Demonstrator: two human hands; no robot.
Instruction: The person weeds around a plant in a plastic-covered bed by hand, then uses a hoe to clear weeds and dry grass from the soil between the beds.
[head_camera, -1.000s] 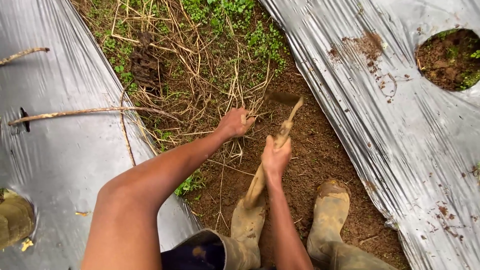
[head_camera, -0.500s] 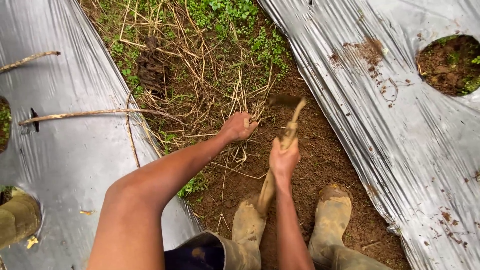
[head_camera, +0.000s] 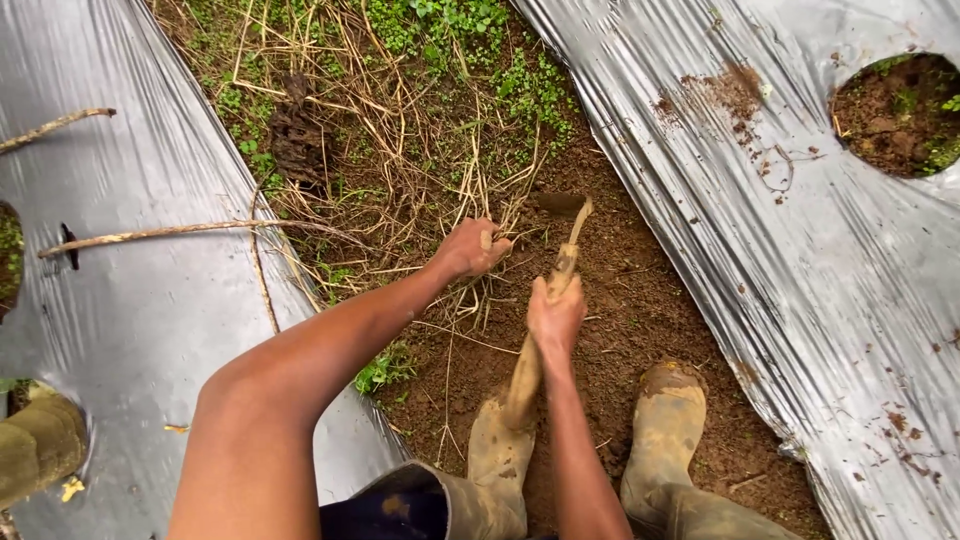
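Since the earlier frame the small hoe (head_camera: 548, 300) has dropped — its dark blade now meets the bare brown soil (head_camera: 640, 300) of the furrow, where before it hung blurred above it. The right hand (head_camera: 555, 318) stays wrapped around the mud-caked wooden handle, fingers closed tight. The left hand (head_camera: 470, 247) keeps its fist on a tuft of dry straw-coloured grass (head_camera: 440, 200) just left of the blade. Muddy boots (head_camera: 665, 430) stand below, between silver plastic mulch sheets (head_camera: 800, 250).
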